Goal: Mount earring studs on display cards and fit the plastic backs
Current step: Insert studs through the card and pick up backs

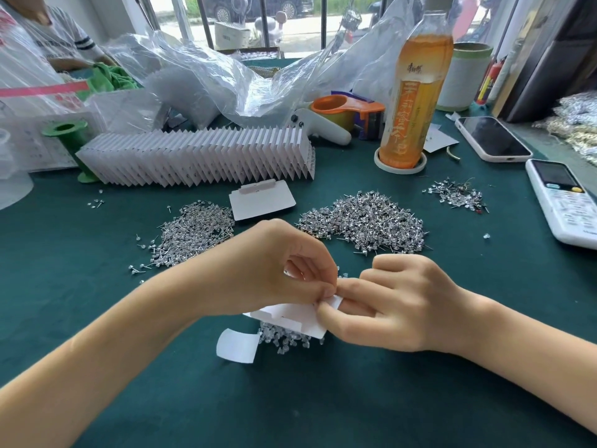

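A white display card (290,320) is held low over the green table, between both hands. My left hand (284,270) pinches its upper right edge with curled fingers. My right hand (394,305) pinches the same corner from the right, thumb and forefinger closed on it. Whether a stud or back sits between the fingertips is hidden. Clear plastic backs (284,339) lie in a heap under the card. Two piles of silver earring studs, one left (193,231) and one right (368,221), lie beyond the hands. A blank card (261,200) lies between the piles.
A long fanned row of finished cards (200,160) stands at the back left beside a green spool (69,137). An orange drink bottle (413,92), a tape dispenser (349,113), a phone (491,139), a white remote (565,202), plastic bags (206,79) and a loose paper slip (237,345) surround the work area.
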A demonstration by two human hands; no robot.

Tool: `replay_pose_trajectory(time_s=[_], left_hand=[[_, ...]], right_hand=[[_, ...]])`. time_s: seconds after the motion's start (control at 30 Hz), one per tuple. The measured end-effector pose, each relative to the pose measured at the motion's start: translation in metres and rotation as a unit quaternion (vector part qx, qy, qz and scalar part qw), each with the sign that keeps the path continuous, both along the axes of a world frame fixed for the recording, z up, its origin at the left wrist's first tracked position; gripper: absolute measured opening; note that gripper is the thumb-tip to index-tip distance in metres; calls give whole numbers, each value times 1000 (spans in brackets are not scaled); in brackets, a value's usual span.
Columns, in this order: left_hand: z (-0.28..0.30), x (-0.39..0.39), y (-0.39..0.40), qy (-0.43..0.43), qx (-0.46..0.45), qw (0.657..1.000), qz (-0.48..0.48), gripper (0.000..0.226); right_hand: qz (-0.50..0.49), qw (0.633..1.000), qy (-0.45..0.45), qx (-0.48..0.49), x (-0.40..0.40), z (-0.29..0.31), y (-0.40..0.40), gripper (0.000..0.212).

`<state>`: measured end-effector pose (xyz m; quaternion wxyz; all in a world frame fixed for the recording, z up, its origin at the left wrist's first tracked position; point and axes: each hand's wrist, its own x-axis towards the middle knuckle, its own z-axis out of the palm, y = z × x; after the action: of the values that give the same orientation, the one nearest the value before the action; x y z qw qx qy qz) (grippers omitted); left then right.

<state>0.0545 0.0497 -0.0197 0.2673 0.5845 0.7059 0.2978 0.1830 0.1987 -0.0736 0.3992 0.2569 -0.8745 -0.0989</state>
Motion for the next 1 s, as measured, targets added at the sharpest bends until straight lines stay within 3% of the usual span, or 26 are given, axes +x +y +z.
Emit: replay_pose_trajectory(time_s=[0.4,0.43,0.5,0.57,0.63,0.73,0.8,0.87,1.0], left_hand=[[4,-5,5,15,-18,1000,-20,5],[5,-5,5,1,-11,1000,-17,4],[8,-13,4,-22,29,999,17,20],[12,-28,0,-51,99,991,75,32],[14,-44,-6,-75,138,982,109,33],[7,-56,-9,-72,104,986,106,28],[1,-59,-7,-88,89,986,110,20],[-2,-61,-4,-90,96,984,119,16],[-8,-64,4,-5,112,984,139,3]], right_hand=[[8,999,32,8,-2,0,0,19],[10,999,33,-4,-3,1,2,17],[23,998,20,-52,-5,2,9,16],[19,986,-10,-165,-6,2,13,13],[-20,942,-46,-331,-6,6,14,11],[-28,792,-166,-586,-10,16,22,10],[-23,719,-230,-656,-14,22,30,14],[-26,697,-273,-663,-17,25,38,21],[-34,685,-332,-648,-27,26,53,21]])
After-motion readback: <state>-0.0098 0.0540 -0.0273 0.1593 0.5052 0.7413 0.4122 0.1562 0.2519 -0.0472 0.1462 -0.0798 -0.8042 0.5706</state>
